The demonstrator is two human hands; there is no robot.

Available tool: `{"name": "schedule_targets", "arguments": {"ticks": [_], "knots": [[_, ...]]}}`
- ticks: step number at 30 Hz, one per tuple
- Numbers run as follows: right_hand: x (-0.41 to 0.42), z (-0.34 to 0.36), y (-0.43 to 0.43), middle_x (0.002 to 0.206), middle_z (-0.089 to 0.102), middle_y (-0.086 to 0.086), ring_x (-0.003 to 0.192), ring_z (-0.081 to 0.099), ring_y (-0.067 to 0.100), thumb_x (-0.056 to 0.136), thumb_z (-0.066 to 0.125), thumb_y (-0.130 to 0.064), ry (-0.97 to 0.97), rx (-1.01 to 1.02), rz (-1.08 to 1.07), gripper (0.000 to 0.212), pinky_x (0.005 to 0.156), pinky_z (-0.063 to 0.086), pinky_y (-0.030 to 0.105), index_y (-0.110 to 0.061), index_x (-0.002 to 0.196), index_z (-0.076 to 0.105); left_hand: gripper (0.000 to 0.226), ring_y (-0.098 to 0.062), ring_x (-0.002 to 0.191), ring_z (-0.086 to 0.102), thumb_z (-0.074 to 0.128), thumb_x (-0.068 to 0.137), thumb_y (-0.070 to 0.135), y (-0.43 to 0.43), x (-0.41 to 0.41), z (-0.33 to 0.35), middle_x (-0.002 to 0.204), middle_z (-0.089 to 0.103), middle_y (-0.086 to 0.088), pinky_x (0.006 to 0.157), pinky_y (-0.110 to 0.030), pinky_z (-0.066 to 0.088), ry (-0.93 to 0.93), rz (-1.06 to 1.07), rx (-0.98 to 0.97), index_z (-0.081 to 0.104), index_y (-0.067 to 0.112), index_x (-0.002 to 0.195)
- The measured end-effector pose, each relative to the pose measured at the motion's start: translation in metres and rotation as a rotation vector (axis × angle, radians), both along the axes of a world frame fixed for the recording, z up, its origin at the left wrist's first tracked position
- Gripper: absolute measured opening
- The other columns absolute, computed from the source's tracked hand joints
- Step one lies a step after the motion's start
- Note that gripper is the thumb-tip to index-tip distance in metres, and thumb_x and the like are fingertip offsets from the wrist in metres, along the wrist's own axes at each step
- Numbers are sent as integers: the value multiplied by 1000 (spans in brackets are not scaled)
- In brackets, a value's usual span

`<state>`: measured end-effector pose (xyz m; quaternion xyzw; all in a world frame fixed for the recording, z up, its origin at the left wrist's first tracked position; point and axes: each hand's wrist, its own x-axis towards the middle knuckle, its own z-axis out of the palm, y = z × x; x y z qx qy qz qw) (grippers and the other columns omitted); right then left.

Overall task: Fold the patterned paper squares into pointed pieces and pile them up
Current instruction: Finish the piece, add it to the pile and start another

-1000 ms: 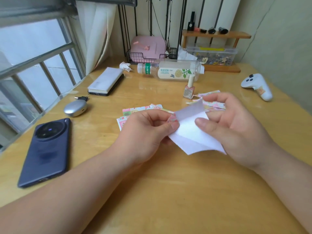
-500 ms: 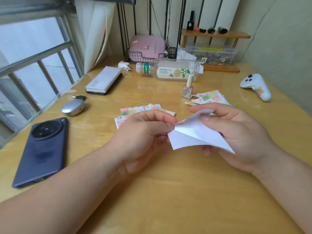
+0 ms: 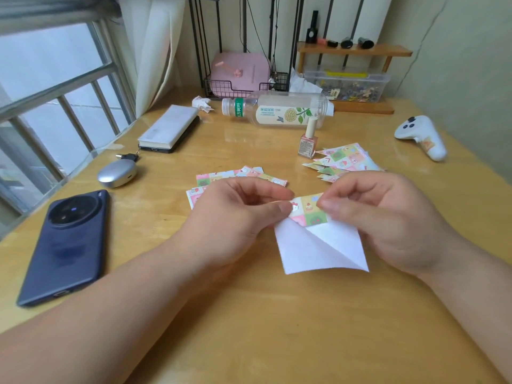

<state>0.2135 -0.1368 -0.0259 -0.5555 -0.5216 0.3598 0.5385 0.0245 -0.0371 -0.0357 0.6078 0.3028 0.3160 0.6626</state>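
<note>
At the far left a dark blue phone lies camera-side up on the wooden table; behind it sits a silver rounded case, and further back a white slab-shaped device; a loose spread of flat patterned squares lies left of centre, partly hidden behind the left hand. The left hand is curled, its thumb and forefinger pinching the left end of the patterned flap on the paper being folded; this sheet sits in the middle of the view, between the two hands, its white side facing the camera, a diagonal crease running across it and a patterned strip turned over along its top edge; whether its lower edge touches the table cannot be told. Behind it a clear plastic bottle lies on its side, with a small nail-polish bottle upright in front; right of that lies the pile of pointed folded pieces, just beyond the right hand; that hand, also curled, pinches the flap's right end; a white controller lies at the far right.
</note>
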Motion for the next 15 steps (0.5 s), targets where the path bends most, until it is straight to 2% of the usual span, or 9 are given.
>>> {"name": "schedule_targets", "arguments": {"ticks": [2,4,5,7,8,9,11,13,15], "knots": [[-3,-1,0,72,72,-2,62,61,18,75,81,-11,-149,30,-50,20,60,50,24,-16,92,70,22,-17,72,68,79,80,-3,0,0,1,78,75,-6,70,-26,51,0,13,1,74,13,94],[-6,0,0,82,75,4,71,66,30,79,78,-9,-185,19,-69,31,66,54,39,-25,104,67,28,-12,65,67,77,80,-3,0,-1,3,78,75,-5,63,-19,48,10,17,25,69,12,103],[-7,0,-1,82,75,6,72,65,33,82,78,-7,-212,27,-84,31,68,54,44,-27,103,68,30,-10,61,65,78,79,-2,0,-1,4,77,75,-5,60,-16,47,21,14,44,69,11,104],[-6,0,0,80,74,8,75,66,35,83,78,-11,-299,62,-115,15,70,54,52,-23,92,73,27,-8,60,63,80,79,0,-1,-1,5,76,74,-3,61,-18,47,43,5,101,69,10,103],[-6,0,0,80,74,8,77,66,36,82,77,-18,-332,69,-115,4,71,54,54,-20,86,75,24,-9,64,64,80,80,3,-1,-1,4,77,74,-4,63,-22,49,56,3,132,71,11,101],[-7,1,0,79,74,8,78,67,36,81,74,-22,-341,68,-103,5,71,53,55,-18,82,76,20,-11,69,65,81,81,6,-2,0,4,80,75,-5,67,-29,53,71,1,162,73,13,98],[-10,2,0,77,75,8,76,69,34,80,73,-23,-303,62,-67,8,71,55,51,-16,79,76,12,-17,79,67,83,82,16,-3,0,3,85,77,-10,81,-40,55,92,-25,188,75,15,91],[-10,3,0,73,73,10,68,66,23,82,79,-17,-244,44,-49,6,66,52,37,-15,77,76,15,-22,82,67,78,80,27,-2,0,0,88,76,-14,84,-41,53,93,-70,161,76,13,85],[-11,4,1,68,71,8,65,60,15,82,79,-14,-182,23,-57,10,62,47,27,-15,72,76,21,-35,87,69,77,80,31,-1,-1,-1,92,75,-19,91,-48,52,94,-90,118,77,11,84]]}}
